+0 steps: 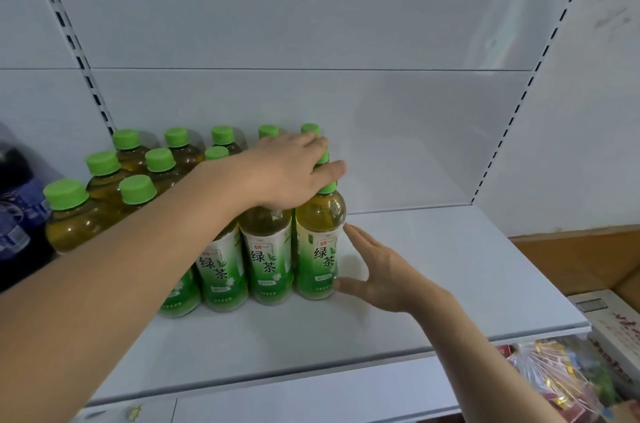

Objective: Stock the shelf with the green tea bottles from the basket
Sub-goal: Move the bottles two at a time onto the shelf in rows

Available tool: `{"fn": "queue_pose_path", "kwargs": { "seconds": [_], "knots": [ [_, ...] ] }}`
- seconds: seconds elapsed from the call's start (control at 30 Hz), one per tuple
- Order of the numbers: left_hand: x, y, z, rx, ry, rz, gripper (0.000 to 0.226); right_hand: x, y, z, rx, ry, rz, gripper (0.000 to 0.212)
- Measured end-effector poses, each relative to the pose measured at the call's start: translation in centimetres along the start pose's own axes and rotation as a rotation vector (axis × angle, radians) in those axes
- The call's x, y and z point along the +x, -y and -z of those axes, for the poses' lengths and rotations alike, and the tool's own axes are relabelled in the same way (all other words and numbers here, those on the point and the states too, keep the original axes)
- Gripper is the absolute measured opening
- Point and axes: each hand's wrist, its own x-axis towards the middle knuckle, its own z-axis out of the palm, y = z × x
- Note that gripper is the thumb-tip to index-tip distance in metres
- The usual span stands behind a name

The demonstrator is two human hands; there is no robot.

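Several green tea bottles (266, 249) with green caps and green-white labels stand in rows on the left half of the white shelf (433, 266). My left hand (291, 173) lies flat over the caps of the front bottles, fingers spread, gripping nothing. The rightmost front bottle (320, 242) stands upright at the row's end. My right hand (377, 270) is open, its fingers and thumb touching that bottle's right side near the label. The basket is out of view.
Dark bottles with blue labels (17, 214) stand left of the tea rows. The shelf's right half is bare up to the white side panel (571, 145). Below at right are cardboard boxes (616, 329) and a plastic bag of snacks (554, 377).
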Motion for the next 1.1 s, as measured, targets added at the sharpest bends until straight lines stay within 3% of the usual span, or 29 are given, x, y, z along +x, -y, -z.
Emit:
{"fn": "queue_pose_path", "kwargs": {
  "seconds": [0.13, 0.37, 0.43, 0.57, 0.67, 0.93, 1.1],
  "knots": [
    [-0.4, 0.0, -0.4, 0.058, 0.035, 0.029, 0.079, 1.2, 0.5, 0.4, 0.041, 0.074, 0.115, 0.105],
    [-0.5, -0.1, -0.2, 0.061, 0.072, 0.046, 0.080, 1.5, 0.5, 0.8, 0.060, 0.113, 0.144, 0.103],
    [-0.5, -0.2, 0.1, 0.042, 0.081, 0.048, 0.083, 1.7, 0.3, 1.3, 0.047, 0.118, 0.131, 0.111],
    [-0.4, -0.5, 0.8, -0.062, 0.038, 0.074, 0.109, 3.2, -0.1, 4.4, -0.010, 0.113, 0.043, 0.147],
    [0.7, -0.6, 1.0, -0.016, 0.044, 0.098, 0.112, 5.2, 1.0, 6.2, -0.088, 0.176, 0.071, 0.159],
    [1.8, -0.4, 0.1, 0.014, 0.162, 0.145, 0.090, 7.1, 1.9, 6.5, -0.013, 0.275, 0.236, 0.147],
    [2.0, -0.6, 0.8, -0.064, 0.169, 0.163, 0.105, 7.2, 1.5, 6.7, -0.047, 0.246, 0.280, 0.148]
  ]
}}
